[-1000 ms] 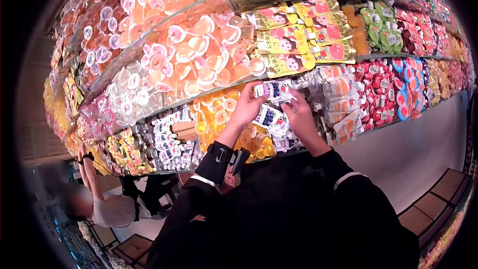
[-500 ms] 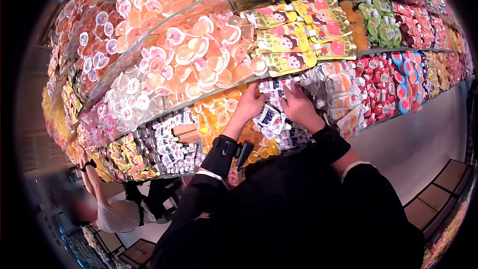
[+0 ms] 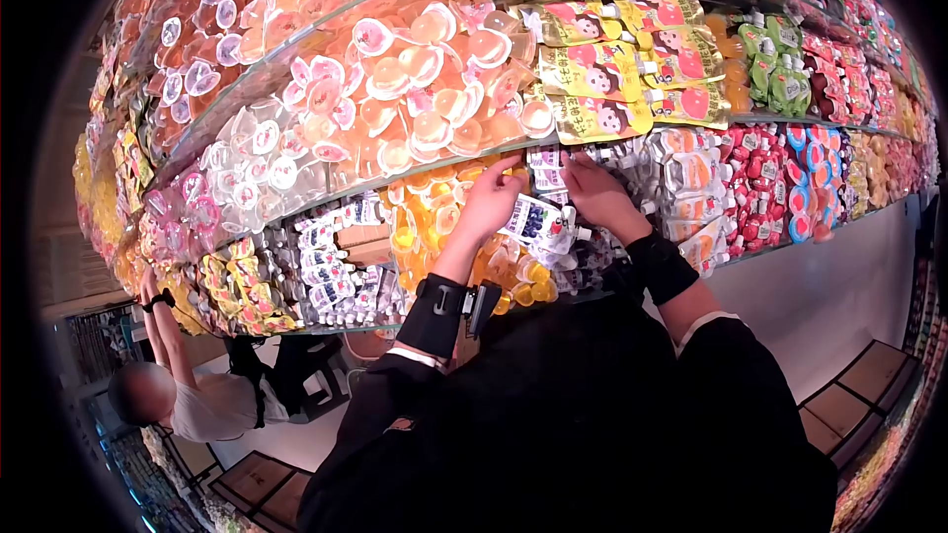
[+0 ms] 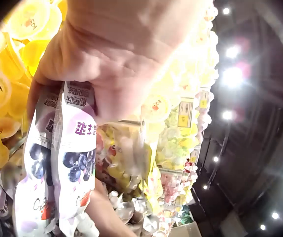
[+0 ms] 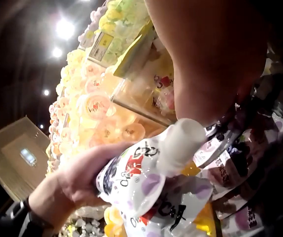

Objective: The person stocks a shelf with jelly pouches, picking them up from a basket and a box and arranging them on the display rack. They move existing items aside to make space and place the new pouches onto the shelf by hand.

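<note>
My left hand grips two white spouted jelly pouches printed with dark grapes. In the left wrist view the pouches stand side by side under the palm, their lower ends pointing away from it. The right wrist view shows a white cap on the nearer one. Just to their right, my right hand reaches down into the same grape pouches at the back of the bin. Its fingertips are among them, partly hidden, and I cannot tell whether they pinch one.
Orange jelly cups lie left of the grape pouches. To the right are orange-printed pouches and red pouches. A glass shelf edge runs just above, under yellow pouches. Another person reaches into the shelf at far left.
My right hand has left the held pouches and moved into the back of the bin. My left hand has drawn its pouches slightly lower. The head view has shifted a little.
</note>
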`<state>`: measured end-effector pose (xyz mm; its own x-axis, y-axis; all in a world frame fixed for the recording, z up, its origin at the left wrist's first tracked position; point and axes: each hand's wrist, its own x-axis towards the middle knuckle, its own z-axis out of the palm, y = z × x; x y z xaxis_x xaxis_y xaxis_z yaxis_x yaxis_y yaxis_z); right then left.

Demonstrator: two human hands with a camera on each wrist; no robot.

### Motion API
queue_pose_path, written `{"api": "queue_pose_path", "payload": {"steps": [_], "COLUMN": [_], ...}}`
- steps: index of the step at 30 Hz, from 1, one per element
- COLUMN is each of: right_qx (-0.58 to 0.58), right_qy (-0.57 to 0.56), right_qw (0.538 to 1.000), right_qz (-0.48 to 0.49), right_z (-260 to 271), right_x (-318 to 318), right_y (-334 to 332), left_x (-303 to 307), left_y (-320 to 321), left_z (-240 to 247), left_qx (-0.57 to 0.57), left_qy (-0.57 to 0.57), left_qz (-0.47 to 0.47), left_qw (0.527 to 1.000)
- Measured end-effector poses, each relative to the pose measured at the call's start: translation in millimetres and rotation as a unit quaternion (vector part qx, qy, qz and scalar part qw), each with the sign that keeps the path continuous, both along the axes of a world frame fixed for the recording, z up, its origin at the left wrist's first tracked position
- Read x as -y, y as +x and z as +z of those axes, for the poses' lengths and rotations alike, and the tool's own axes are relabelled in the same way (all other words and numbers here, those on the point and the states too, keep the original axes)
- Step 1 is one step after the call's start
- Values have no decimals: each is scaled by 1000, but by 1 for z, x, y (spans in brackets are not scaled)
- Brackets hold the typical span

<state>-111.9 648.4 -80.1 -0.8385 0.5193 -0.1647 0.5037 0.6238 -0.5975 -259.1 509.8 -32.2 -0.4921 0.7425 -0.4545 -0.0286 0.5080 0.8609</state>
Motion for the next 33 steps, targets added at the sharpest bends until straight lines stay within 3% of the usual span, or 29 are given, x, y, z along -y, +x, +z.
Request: {"api": "queue_pose_path", "payload": {"steps": [2, 4, 5, 6, 8, 9, 11, 13, 16, 18, 21, 22, 24, 28, 31, 33], "right_qx": [-76, -136, -143, -141, -174, -187, -179, -208, -268, -292, -318, -320, -378, -386, -423, -390], "right_qy": [-60, -116, -327, -520, -619, -581, -580, -570, -552, -569, -626, -626, -625, -613, -607, -561], "right_qw": [995, 983, 927, 821, 741, 761, 751, 713, 690, 670, 573, 572, 500, 472, 464, 458], "right_qz": [15, -36, -116, -190, -193, -220, -260, -352, -382, -377, -424, -424, -465, -502, -486, -569], "right_z": [7, 40, 61, 72, 43, 52, 46, 50, 36, 42, 17, 14, 5, -14, -26, -24], "right_x": [-1, 17, 25, 33, 49, 55, 56, 60, 48, 43, 30, 30, 32, 32, 34, 38], "right_y": [9, 21, 30, 38, 56, 58, 57, 53, 45, 36, 27, 23, 12, 7, 7, 3], "left_x": [14, 19, 23, 26, 34, 37, 45, 53, 53, 46, 31, 24, 8, -13, -17, -19], "left_y": [2, 11, 18, 25, 37, 40, 48, 54, 52, 53, 39, 33, 28, 24, 30, 33], "left_z": [-4, 5, 6, 7, 11, 16, 23, 27, 18, 15, -3, -2, -6, -6, -10, -10], "left_qx": [117, 139, 186, 233, 290, 336, 381, 359, 281, 275, 143, 126, 48, -55, -260, -263], "left_qy": [90, 112, 111, 111, 90, 78, 63, 60, 44, 43, 41, 19, 47, -12, -55, -76], "left_qz": [75, 102, 147, 192, 199, 204, 206, 147, 76, 92, 15, 1, 27, 9, -18, -31], "left_qw": [986, 979, 965, 947, 932, 916, 899, 920, 956, 956, 989, 992, 997, 998, 964, 961]}}
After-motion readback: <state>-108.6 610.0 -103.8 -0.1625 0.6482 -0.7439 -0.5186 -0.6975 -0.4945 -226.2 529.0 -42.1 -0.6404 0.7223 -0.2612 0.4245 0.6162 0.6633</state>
